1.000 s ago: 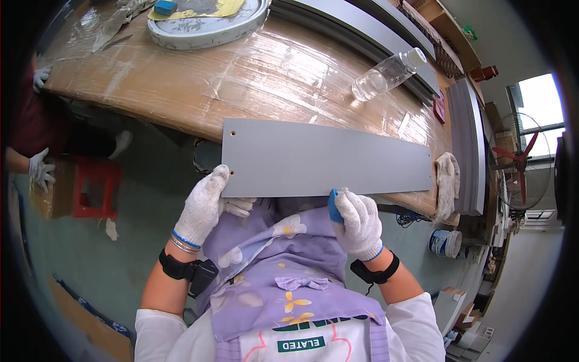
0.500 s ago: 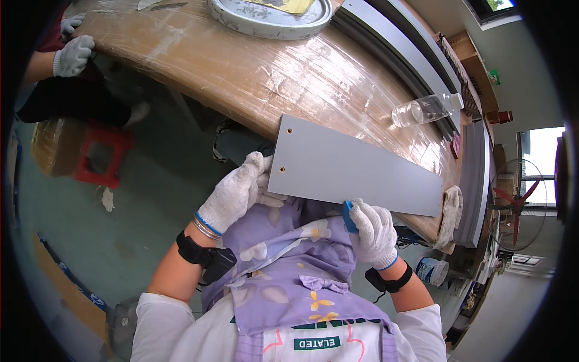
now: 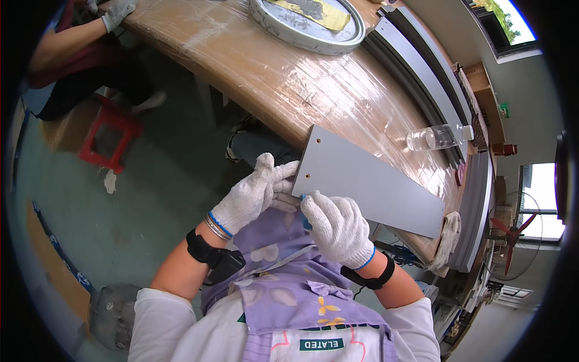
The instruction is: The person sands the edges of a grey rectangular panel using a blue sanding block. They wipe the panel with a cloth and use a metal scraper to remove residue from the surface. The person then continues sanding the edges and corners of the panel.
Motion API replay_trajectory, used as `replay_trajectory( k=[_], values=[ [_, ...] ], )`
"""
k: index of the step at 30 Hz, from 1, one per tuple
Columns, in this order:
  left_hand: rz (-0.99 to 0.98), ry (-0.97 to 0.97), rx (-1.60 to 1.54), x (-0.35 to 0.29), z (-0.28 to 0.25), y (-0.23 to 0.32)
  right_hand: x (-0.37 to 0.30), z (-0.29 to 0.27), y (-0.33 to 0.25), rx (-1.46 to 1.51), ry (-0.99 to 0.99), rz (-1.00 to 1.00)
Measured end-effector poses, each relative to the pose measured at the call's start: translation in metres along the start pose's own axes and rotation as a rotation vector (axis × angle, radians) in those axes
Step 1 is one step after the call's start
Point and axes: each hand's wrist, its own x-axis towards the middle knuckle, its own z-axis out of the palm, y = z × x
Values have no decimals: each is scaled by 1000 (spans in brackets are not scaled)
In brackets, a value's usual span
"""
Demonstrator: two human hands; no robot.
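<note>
A long grey panel (image 3: 368, 181) lies partly on the table, its near left end jutting over the edge. Two brass-coloured holes show near that end. My left hand (image 3: 250, 190), in a white knit glove, holds the panel's left end, with fingers against the short edge and partly underneath. My right hand (image 3: 339, 226), gloved alike, is closed on a small blue block (image 3: 306, 222), mostly covered by the fingers. It presses at the panel's near edge, close to the left corner and beside my left fingertips.
The table (image 3: 241, 78) is wrapped in clear film. A round grey lid (image 3: 307, 36), a plastic bottle (image 3: 437, 139), stacked grey strips (image 3: 416, 72) and a white cloth (image 3: 447, 238) lie on it. Another person's gloved hand (image 3: 119, 13) rests at the far left, above a red stool (image 3: 111, 136).
My right hand has slid left with the blue block along the panel's near edge, to its left corner. My left hand still holds the end. The whole view has shifted slightly.
</note>
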Motion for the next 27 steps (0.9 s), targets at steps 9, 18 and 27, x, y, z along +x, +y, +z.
replay_trajectory(
  k=[9, 18, 27],
  values=[
    [95, 109, 104, 6, 8, -7, 20, 15, -10, 9, 37, -58],
    [12, 96, 156, 8, 6, -6, -127, -21, 27, -175, 211, 407],
    [16, 200, 200, 20, 22, -14, -83, 0, 6, -8, 263, 260]
  ],
)
